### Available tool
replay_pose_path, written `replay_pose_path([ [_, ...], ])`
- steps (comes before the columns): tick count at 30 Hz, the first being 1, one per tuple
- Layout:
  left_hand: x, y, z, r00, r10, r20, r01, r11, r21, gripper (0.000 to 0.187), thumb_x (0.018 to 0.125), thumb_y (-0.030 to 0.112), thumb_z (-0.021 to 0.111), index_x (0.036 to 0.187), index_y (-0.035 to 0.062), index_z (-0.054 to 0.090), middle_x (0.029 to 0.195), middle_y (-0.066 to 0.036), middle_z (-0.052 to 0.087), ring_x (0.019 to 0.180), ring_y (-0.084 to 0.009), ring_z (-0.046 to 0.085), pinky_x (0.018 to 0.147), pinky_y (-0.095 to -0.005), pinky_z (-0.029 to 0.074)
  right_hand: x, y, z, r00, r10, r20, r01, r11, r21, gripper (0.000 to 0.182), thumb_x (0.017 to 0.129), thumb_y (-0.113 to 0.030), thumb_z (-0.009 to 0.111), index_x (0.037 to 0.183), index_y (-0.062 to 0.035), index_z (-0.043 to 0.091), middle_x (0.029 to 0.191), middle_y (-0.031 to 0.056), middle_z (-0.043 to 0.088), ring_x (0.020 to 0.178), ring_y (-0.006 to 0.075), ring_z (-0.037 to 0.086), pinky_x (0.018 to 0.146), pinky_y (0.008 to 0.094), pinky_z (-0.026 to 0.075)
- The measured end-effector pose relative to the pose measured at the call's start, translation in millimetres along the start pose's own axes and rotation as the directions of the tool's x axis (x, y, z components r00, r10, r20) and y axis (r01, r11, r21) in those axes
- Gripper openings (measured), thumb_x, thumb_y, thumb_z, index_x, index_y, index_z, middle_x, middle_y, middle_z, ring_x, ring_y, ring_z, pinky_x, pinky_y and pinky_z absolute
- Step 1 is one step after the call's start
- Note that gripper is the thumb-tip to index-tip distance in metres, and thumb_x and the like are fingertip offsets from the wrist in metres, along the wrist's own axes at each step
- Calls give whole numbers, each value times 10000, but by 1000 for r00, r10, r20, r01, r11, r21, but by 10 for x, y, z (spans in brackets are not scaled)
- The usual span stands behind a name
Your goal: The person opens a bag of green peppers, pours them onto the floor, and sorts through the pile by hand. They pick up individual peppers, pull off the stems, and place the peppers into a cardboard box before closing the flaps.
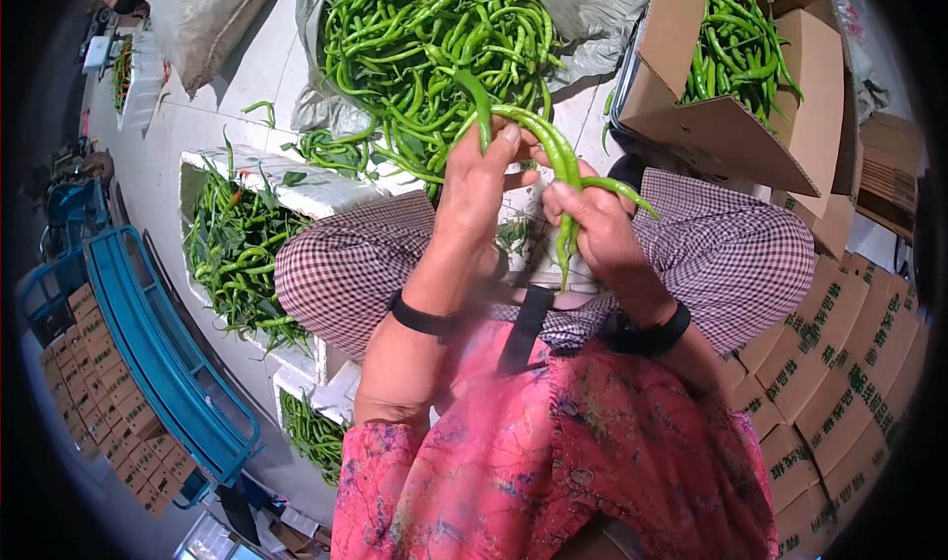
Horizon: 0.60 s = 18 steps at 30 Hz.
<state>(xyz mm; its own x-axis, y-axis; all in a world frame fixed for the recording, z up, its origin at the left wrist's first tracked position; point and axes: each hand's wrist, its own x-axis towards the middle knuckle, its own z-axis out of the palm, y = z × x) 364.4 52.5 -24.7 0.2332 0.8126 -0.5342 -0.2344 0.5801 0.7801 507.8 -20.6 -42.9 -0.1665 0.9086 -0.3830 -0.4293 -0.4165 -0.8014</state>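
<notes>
Pink floral shirt (pixel 642 441) foremost; left hand (pixel 479 175) and right hand (pixel 597 226) closed, fingers gripping long green chillies (pixel 563 155); cardboard carton (pixel 755 150) stands ahead, right.

A head-worn camera (wide, dark-cornered) looks steeply down, near the hands (pixel 604 226).

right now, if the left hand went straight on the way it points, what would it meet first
Past the held peppers, the left hand would likely meet the heap of green peppers first, though depth is unclear.
</notes>
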Motion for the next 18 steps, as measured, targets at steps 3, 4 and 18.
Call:
replay_pose_path([
  [3, -29, -15, -105, 985, 163, 58, -172, 888, 426, 304, 964, 204, 523, 1185, -5, 536, 901, -72, 657, 833, -163, 627, 733, -289, 511, 96, 61, -195, 999, 19, 30, -28, 934, 356, 390, 966, -218, 482, 1276, 20, 479, 823, 13, 500, 749, 99, 475, 695, 241, 421],
  [4, -86, 2, -75, 984, 164, 69, -177, 888, 425, 304, 964, 204, 523, 1185, -5, 536, 901, -72, 657, 833, -163, 627, 733, -289, 511, 129, 95, -286, 996, 64, 69, -92, 820, 565, 389, 960, -215, 495, 1258, 34, 484, 822, 19, 509, 729, 106, 484, 677, 249, 428],
  [18, -517, -65, 208, 886, -124, 447, -436, 107, 894, 364, 848, 120, 553, 1195, 27, 492, 819, -210, 640, 739, -426, 608, 694, -495, 412, 123, -103, -355, 997, -66, 27, 50, 920, 388, 450, 915, -187, 604, 1276, 27, 439, 1030, 84, 569, 936, 158, 539, 868, 295, 431],
])
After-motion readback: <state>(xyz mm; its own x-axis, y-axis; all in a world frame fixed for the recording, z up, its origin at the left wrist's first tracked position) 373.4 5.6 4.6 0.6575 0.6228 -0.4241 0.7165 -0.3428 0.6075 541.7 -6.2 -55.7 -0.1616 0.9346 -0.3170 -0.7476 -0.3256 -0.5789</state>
